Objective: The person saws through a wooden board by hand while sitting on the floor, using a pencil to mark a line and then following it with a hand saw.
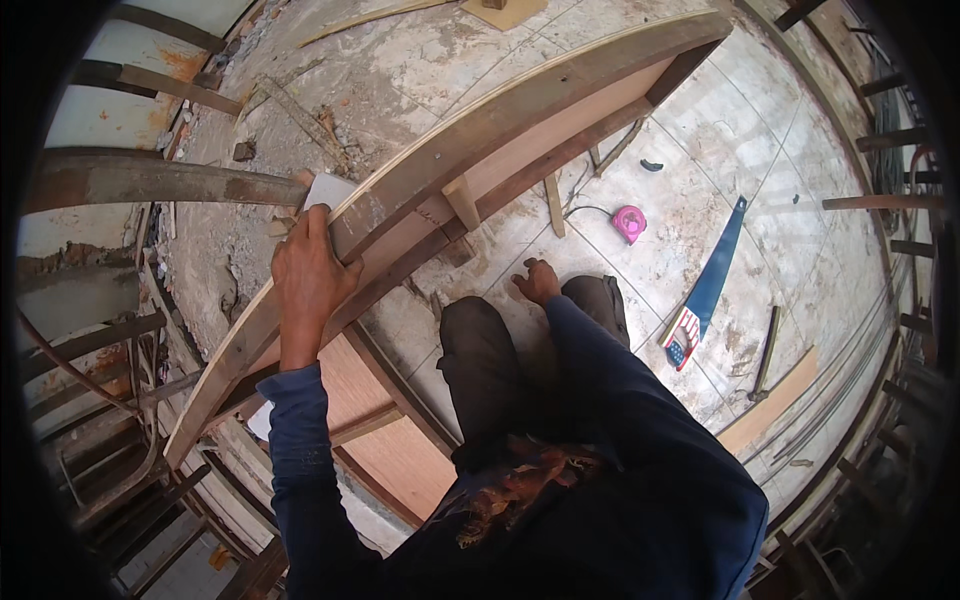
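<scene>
A long wooden frame faced with thin plywood (560,95) stands on its edge, slanting from the near left to the far right. My left hand (312,262) grips its upper edge, the fingers hooked over the far side. Beside my knees, low over the tiles, is my right hand (537,281), its fingers loosely bent and apart with nothing visible in them. A pink tape measure (628,223) lies beyond that hand. To the right rests a handsaw (716,268) with a blue blade and a patterned handle.
A hammer (767,352) and a plywood strip (770,402) lie at the right, near several thin rods. Another framed panel (400,455) lies by my left leg. Timber bars (170,184) line the left side, with rubble (290,130) along the wall.
</scene>
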Demonstrator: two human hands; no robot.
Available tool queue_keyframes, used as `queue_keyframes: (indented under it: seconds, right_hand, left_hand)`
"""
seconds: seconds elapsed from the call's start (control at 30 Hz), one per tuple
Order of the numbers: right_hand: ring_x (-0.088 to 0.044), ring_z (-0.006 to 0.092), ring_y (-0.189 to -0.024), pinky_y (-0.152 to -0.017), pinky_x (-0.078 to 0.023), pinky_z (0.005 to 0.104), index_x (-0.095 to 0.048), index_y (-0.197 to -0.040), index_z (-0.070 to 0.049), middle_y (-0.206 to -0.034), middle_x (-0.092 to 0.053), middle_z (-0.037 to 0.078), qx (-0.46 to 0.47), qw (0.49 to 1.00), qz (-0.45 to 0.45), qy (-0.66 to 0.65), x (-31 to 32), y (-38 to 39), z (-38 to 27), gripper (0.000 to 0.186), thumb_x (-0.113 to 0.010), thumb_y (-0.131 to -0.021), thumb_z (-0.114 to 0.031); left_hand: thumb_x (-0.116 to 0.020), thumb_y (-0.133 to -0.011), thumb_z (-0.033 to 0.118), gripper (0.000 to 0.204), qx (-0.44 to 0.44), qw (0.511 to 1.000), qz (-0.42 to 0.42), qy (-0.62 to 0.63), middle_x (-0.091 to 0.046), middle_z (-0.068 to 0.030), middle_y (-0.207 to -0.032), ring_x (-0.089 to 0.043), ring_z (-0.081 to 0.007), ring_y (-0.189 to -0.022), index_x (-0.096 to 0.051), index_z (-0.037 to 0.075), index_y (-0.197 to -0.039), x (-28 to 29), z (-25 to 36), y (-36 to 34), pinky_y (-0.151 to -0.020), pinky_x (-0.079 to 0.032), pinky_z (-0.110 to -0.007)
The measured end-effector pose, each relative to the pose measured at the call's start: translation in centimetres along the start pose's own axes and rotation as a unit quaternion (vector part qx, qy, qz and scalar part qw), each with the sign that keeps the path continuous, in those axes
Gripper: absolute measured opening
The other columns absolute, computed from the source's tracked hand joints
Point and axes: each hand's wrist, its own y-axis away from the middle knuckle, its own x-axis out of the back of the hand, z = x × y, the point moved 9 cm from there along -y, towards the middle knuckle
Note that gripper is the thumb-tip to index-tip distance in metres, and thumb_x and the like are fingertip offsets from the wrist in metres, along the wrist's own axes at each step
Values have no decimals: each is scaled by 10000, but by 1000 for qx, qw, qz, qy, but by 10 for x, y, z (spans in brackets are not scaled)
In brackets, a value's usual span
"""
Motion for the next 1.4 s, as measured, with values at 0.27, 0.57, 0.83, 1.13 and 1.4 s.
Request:
queue_keyframes:
  seconds: [0.27, 0.57, 0.83, 1.13, 1.4]
  right_hand:
    - [-657, 261, -940, -800, -521, 368, -633, -1223, -2, -1024, -687, 160, 229, 920, 267, -172, 229, 97, -172, 421, -711, -905, -267]
    - [-562, 395, -1193, -1018, -433, 489, -507, -1394, -59, -1281, -596, 222, 557, 766, 195, 254, 195, 142, -462, 807, -665, -832, -616]
    - [-572, 376, -1113, -929, -461, 517, -494, -1307, -101, -1179, -603, 183, 445, 776, 141, 424, 157, 98, -435, 802, -787, -732, -576]
    - [-571, 363, -1118, -916, -467, 515, -487, -1272, -150, -1153, -601, 135, 476, 761, 206, 389, 158, 80, -435, 681, -842, -719, -329]
    - [-557, 368, -1158, -947, -460, 515, -473, -1331, -149, -1202, -591, 149, 431, 777, 193, 417, 166, 66, -424, 698, -756, -692, -155]
  left_hand:
    - [-836, -675, 264, 642, -36, 992, 116, -29, -606, -108, -1065, -621, -309, -1027, -544, 93, -1221, -4, 28, 4, -937, -432, -493]
    - [-650, -805, 171, 536, 14, 938, 345, -16, -494, -229, -1394, -391, -345, -1375, -561, 11, -1308, -23, 35, 95, -1159, -245, -541]
    - [-828, -710, 348, 1010, 503, 844, 77, 168, -342, -265, -1470, -321, -452, -1375, -284, -9, -1484, -240, -23, 406, -1066, -336, -589]
    - [-703, -780, 169, 448, 605, 785, -61, 116, -623, -193, -1040, -677, -380, -849, -484, 21, -1143, -363, -10, 606, -708, -561, -509]
    - [-627, -785, 118, 365, 532, 820, -114, 177, -629, -218, -1016, -682, -396, -813, -499, 47, -1120, -341, 14, 592, -689, -554, -494]
